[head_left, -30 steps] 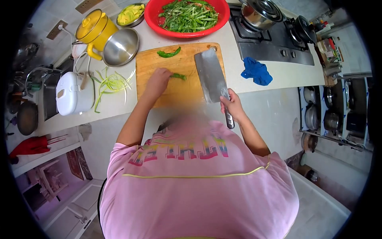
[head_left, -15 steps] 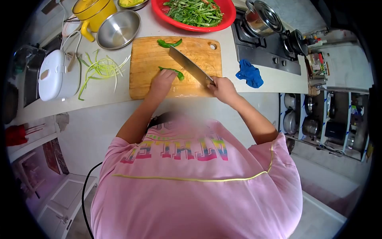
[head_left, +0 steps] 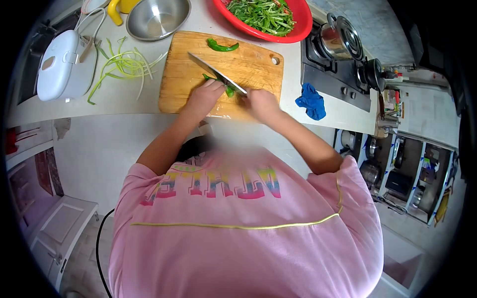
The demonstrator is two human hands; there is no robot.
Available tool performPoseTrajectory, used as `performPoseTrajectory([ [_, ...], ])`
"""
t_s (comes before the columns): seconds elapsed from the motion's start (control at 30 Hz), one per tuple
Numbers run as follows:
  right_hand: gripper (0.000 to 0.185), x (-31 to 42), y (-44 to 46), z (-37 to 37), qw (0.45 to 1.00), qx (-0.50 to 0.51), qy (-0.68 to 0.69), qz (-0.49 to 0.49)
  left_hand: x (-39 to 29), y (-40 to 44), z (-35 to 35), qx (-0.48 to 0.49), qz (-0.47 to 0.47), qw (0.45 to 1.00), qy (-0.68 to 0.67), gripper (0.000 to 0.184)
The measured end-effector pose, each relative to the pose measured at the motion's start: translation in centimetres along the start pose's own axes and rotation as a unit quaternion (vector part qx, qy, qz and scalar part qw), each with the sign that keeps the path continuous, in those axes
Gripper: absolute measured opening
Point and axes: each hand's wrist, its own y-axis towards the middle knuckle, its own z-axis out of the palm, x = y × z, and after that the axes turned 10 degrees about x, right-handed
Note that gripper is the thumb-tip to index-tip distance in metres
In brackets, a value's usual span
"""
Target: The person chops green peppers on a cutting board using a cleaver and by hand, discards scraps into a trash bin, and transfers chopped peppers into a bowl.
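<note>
My right hand (head_left: pixel 262 103) is wrapped round the handle of a cleaver (head_left: pixel 217 73), whose broad blade points up and to the left. The blade lies over a green pepper (head_left: pixel 230 92) and hides part of it. Bent fingers of my left hand (head_left: pixel 205 97) hold that pepper down on the wooden cutting board (head_left: pixel 175 84), close beside the blade. Farther back on the board rests a second, curved green pepper (head_left: pixel 222 46).
Left of the board are loose scallions (head_left: pixel 126 64), a white lidded box (head_left: pixel 62 69) and a steel bowl (head_left: pixel 158 20). Behind is a red basin (head_left: pixel 304 25) of cut greens. A blue cloth (head_left: pixel 311 102) and a stove (head_left: pixel 338 82) with pots are on the right.
The cleaver has moved left and down, from beside the front pepper to over it. My right hand has come closer to my left. The whole view has shifted and turned slightly.
</note>
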Motion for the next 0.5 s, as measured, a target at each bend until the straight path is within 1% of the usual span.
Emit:
performPoseTrajectory([
  [0.03,0.018,0.9,0.5,0.3,1.000,-0.010,0.006,0.013,-0.2,0.0,-0.1,-0.003,-0.001,1.000,-0.004,0.027],
  [0.07,0.018,0.9,0.7,0.2,0.999,-0.042,0.029,0.000,-0.1,0.2,-0.2,-0.010,-0.004,1.000,-0.006,0.027],
  [0.17,0.017,0.6,0.2,1.2,0.982,-0.134,0.132,-0.024,0.1,-0.4,-0.5,0.016,-0.006,1.000,-0.001,0.025],
  [0.23,0.017,-0.2,-0.4,0.5,0.983,-0.139,0.119,-0.017,0.1,-0.1,-0.6,0.011,-0.013,1.000,0.006,0.024],
  [0.27,0.017,-0.5,-0.9,0.4,0.983,-0.139,0.117,-0.009,0.0,-0.2,-0.6,0.009,-0.012,1.000,0.013,0.024],
  [0.3,0.018,-0.7,-1.1,0.0,0.992,-0.083,0.096,0.009,0.0,-0.3,-0.6,0.009,-0.008,1.000,0.023,0.024],
  [0.4,0.022,-0.2,-2.0,-1.0,0.998,-0.015,0.048,0.022,0.4,-0.4,0.1,0.014,-0.010,1.000,0.024,0.020],
  [0.5,0.024,-0.5,-1.7,-0.8,1.000,-0.006,0.021,-0.002,0.5,-0.4,0.3,0.005,-0.006,1.000,0.026,0.021],
])
